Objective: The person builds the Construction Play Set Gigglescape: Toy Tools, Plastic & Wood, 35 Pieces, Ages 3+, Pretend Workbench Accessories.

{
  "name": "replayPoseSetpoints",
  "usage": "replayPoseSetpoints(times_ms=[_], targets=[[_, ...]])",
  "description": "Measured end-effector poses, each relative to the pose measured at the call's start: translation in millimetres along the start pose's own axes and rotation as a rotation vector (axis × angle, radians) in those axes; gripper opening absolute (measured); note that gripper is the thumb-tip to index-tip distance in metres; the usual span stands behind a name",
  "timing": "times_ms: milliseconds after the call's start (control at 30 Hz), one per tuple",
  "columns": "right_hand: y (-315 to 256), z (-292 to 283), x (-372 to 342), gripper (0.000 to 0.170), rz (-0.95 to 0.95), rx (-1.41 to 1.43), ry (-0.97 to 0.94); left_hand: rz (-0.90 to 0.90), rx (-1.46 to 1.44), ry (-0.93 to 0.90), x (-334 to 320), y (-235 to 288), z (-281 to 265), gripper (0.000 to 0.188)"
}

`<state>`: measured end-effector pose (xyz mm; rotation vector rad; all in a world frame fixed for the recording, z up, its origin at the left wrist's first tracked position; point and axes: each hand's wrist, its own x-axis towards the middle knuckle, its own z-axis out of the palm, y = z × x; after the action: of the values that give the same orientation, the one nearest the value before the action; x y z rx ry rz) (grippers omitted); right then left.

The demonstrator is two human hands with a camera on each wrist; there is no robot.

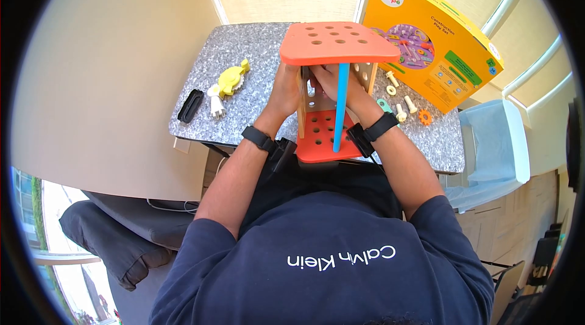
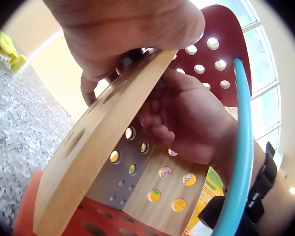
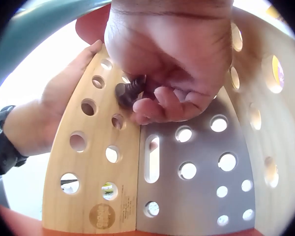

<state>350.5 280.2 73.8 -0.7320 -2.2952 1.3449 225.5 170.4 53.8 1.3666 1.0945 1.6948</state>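
Note:
A toy workbench has an orange-red holed top (image 1: pixel 341 51), a red holed base (image 1: pixel 320 136), wooden side panels (image 2: pixel 103 132) and a blue rod (image 1: pixel 341 109). My left hand (image 2: pixel 123 39) grips the edge of the left wooden panel (image 3: pixel 96 142) from outside, with fingers on its outer face. Inside the frame, under the top, my right hand (image 3: pixel 172 59) has curled fingers around a dark threaded bolt (image 3: pixel 129 92), close to where the left panel meets the grey back panel (image 3: pixel 187 147). The bolt's far end is hidden by the fingers.
A yellow toy piece (image 1: pixel 231 81), a whitish piece (image 1: pixel 216 102) and a black holder (image 1: pixel 191 106) lie left on the speckled table (image 1: pixel 213 51). To the right are cream bolts (image 1: pixel 411 104), an orange gear (image 1: pixel 425 117), a yellow box (image 1: pixel 439 32) and a lined bin (image 1: pixel 496 142).

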Motion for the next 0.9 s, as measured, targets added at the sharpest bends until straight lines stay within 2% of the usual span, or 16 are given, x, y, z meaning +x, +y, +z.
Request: replayPoseSetpoints(times_ms=[33,67,133,167,267,333,367,433,467,533,633,733,767,833,867,900], targets=[[0,1,0,0.032,-0.09,-0.091,0.082,0.018,-0.009,0.038,0,-3,2,0.061],[1,2,0,0.032,-0.09,-0.09,0.083,0.017,-0.008,0.037,1,-6,4,0.061],[-4,3,-7,0.031,-0.258,-0.071,0.259,0.125,0.046,0.125,3,-7,8,0.062],[-9,0,-12,0.031,-0.258,-0.071,0.26,0.125,0.045,0.124,3,-5,9,0.062],[-14,-4,-16,0.031,-0.117,-0.061,0.089,0.103,-0.039,0.089,3,-3,8,0.066],[1,4,-9,0.033,-0.553,-0.295,0.237,0.11,0.047,0.111,5,-7,5,0.068],[5,6,-8,0.033,-0.551,-0.295,0.238,0.108,0.046,0.11,4,-8,5,0.068],[8,9,-5,0.034,-0.343,-0.192,0.181,0.049,0.015,0.118,4,-9,5,0.07],[7,9,-4,0.034,-0.344,-0.191,0.182,0.049,0.016,0.118,3,-9,4,0.07],[6,8,-2,0.034,-0.203,-0.175,0.154,-0.02,-0.014,0.1,0,-8,4,0.07],[8,7,-3,0.033,-0.297,-0.206,0.252,0.087,0.068,0.099,1,-6,7,0.074],[11,9,-4,0.033,-0.364,-0.158,0.172,0.122,0.035,0.154,2,-9,12,0.071],[11,10,-5,0.033,-0.363,-0.159,0.172,0.121,0.033,0.154,1,-10,8,0.071],[11,12,-8,0.033,-0.544,-0.302,0.244,-0.024,0.089,0.096,-1,-9,-1,0.067],[9,12,-9,0.033,-0.542,-0.302,0.245,-0.025,0.089,0.093,-1,-8,2,0.067],[7,12,-8,0.034,-0.395,-0.191,0.182,0.001,0.055,0.108,-1,-7,5,0.065]])
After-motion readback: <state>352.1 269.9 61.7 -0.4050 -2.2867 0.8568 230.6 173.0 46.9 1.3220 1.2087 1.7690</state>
